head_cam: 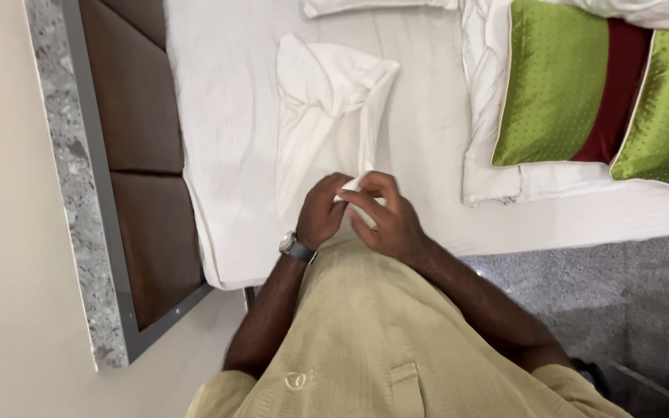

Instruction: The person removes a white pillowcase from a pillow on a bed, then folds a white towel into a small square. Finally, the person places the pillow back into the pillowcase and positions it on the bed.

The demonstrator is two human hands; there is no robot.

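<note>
A white pillowcase (327, 116) lies crumpled lengthwise on the white bed sheet (226, 116). Its near end is bunched up at the bed's edge. My left hand (320, 210), with a wristwatch on the wrist, grips that near end from the left. My right hand (385, 217) pinches the same bit of cloth from the right, fingers curled over it. The two hands touch each other over the fabric, just above my beige shirt.
A brown padded headboard (137, 155) with a grey stone border runs along the left. Two green and maroon cushions (559, 85) lie on a folded white duvet (489, 116) at the right. Another white pillow (373, 6) shows at the top. Grey speckled floor (598, 286) is at the lower right.
</note>
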